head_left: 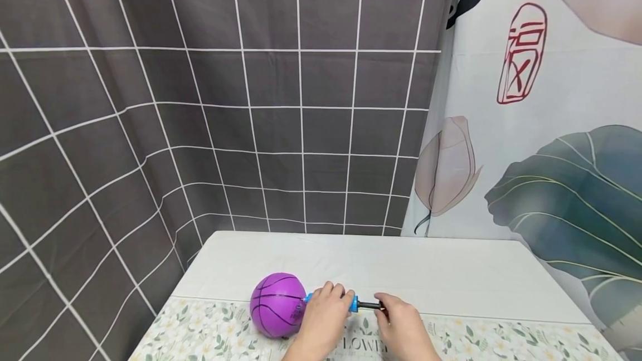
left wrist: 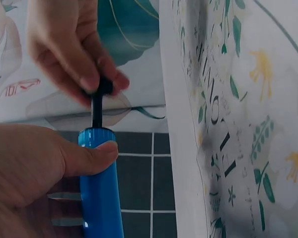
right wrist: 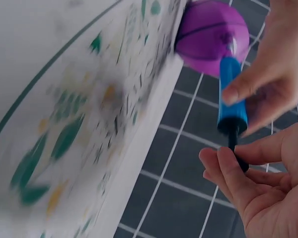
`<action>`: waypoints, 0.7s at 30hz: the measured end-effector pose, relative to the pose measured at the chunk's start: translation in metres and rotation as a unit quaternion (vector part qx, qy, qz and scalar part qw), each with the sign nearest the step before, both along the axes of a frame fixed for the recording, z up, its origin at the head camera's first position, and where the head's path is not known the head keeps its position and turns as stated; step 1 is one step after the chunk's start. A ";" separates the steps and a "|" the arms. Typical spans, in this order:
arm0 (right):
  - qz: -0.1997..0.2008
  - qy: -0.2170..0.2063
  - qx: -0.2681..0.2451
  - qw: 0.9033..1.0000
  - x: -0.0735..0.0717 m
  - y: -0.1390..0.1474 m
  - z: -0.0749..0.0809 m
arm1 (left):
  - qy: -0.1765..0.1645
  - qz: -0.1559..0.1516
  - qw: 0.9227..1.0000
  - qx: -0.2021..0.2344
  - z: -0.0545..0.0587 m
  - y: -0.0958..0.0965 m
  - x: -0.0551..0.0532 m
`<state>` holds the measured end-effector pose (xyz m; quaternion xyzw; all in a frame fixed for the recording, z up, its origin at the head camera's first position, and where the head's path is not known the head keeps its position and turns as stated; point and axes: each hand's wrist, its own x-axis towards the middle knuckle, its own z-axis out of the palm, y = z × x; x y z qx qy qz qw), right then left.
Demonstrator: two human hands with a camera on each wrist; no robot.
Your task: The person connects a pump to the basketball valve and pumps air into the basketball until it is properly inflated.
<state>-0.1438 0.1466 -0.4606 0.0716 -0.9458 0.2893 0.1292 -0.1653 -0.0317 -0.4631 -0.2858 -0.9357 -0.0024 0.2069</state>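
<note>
A purple ball [head_left: 277, 304] with black basketball lines rests on the floral cloth. A blue hand pump [left wrist: 100, 198] points at its right side, and its tip meets the ball in the right wrist view. My left hand [head_left: 323, 316] wraps round the pump's blue barrel, thumb across it near the collar. With the fingers of my right hand [head_left: 403, 325] I grip the black pump handle [left wrist: 104, 87]. Part of the black rod [head_left: 368, 305] shows between handle and barrel. The pump lies roughly level above the table.
The table [head_left: 381, 266] has a plain white back part and a floral cloth [head_left: 481, 338] with printed lettering in front. Behind hangs a dark grey curtain [head_left: 326, 127] with a white grid. A white curtain [head_left: 471, 194] with leaf prints hangs at the right.
</note>
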 end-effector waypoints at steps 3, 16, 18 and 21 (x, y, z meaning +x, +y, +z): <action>0.013 0.003 0.000 1.000 -0.001 -0.009 -0.001 | -0.009 -0.005 1.000 -0.009 0.001 0.001 0.000; 0.033 -0.028 -0.067 0.997 -0.003 0.017 -0.002 | -0.018 -0.003 0.999 0.029 -0.001 -0.011 -0.001; 0.017 -0.030 -0.068 0.997 -0.002 0.025 -0.002 | -0.018 0.001 0.999 0.034 -0.001 -0.013 -0.002; 0.002 -0.033 -0.066 0.997 -0.001 0.039 -0.002 | -0.020 0.003 0.999 0.036 -0.001 -0.015 -0.003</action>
